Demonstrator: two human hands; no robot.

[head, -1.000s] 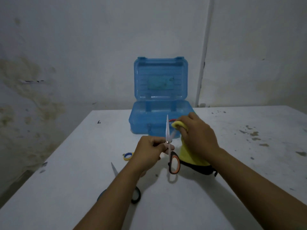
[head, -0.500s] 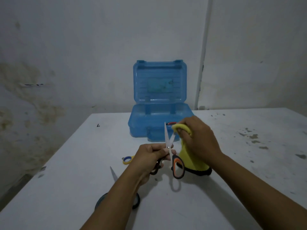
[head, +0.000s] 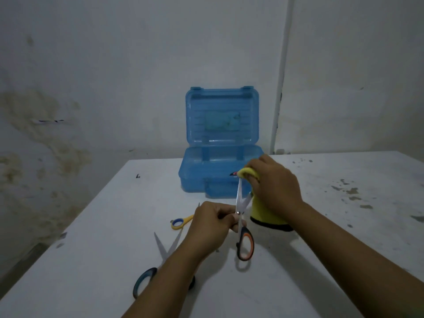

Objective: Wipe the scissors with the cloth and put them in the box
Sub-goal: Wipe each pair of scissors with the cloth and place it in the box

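My left hand point(head: 212, 222) grips the orange-and-black scissors point(head: 244, 242) near their pivot, blades spread and pointing up, one handle loop hanging below. My right hand point(head: 274, 188) holds the yellow cloth point(head: 263, 211) folded over the tip of the upper blade; the cloth hangs down to the table. The blue plastic box point(head: 206, 177) stands open behind the hands, lid upright against the wall. Something red and black shows inside the box beside the cloth.
Two more scissors lie on the white table point(head: 344, 237): a yellow-handled pair point(head: 180, 222) left of my left hand and a blue-handled pair point(head: 158, 262) partly under my left forearm. Walls stand close behind and to the left.
The scissor blades have opened from shut to spread. My right hand with the cloth stays at the tip of the upper blade, and the handle loop hangs lower.
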